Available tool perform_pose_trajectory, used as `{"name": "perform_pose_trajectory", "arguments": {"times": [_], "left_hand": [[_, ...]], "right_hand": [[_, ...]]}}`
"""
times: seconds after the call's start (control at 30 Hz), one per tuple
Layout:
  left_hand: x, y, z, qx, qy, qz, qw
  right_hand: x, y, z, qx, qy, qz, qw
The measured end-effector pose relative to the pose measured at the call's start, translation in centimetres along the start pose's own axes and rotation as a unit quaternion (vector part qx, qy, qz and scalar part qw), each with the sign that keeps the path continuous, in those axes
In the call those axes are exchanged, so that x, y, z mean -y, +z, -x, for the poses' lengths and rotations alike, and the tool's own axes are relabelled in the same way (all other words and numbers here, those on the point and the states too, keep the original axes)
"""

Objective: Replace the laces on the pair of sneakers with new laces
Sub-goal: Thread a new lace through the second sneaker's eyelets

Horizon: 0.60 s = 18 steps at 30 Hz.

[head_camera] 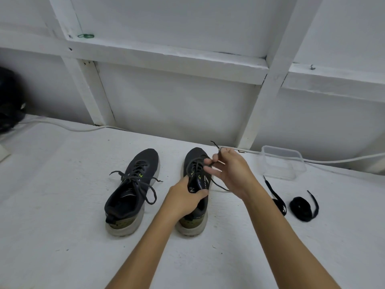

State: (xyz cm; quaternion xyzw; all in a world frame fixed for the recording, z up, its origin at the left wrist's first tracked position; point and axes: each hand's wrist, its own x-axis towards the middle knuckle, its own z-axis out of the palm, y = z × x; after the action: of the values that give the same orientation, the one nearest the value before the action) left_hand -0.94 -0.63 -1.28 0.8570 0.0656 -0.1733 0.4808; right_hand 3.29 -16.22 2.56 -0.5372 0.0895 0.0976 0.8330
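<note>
Two dark grey sneakers with pale soles stand side by side on the white surface, toes pointing away from me. The left sneaker (133, 190) is laced, its lace ends lying loose. My left hand (185, 200) grips the tongue and collar of the right sneaker (193, 224). Above the eyelets, my right hand (229, 172) pinches the old dark lace (215, 145), one end of it sticking up past my fingers. Two new black laces lie to the right: one stretched out (276, 200), one bundled (303, 206).
A clear plastic container (281, 162) sits at the back right by the white panelled wall. A white cable (68, 127) runs along the wall's foot. A dark object (9, 101) is at the far left edge.
</note>
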Motion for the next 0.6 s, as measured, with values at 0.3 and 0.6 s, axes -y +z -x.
{"name": "perform_pose_trajectory", "arguments": {"times": [0.3, 0.6], "left_hand": [[0.6, -0.2, 0.1, 0.009, 0.020, -0.003, 1.000], [0.2, -0.5, 0.2, 0.010, 0.024, 0.007, 1.000]], "right_hand": [[1.2, -2.1, -0.8, 0.029, -0.095, 0.584, 0.806], [1.3, -2.1, 0.3, 0.069, -0.046, 0.488, 0.869]]}}
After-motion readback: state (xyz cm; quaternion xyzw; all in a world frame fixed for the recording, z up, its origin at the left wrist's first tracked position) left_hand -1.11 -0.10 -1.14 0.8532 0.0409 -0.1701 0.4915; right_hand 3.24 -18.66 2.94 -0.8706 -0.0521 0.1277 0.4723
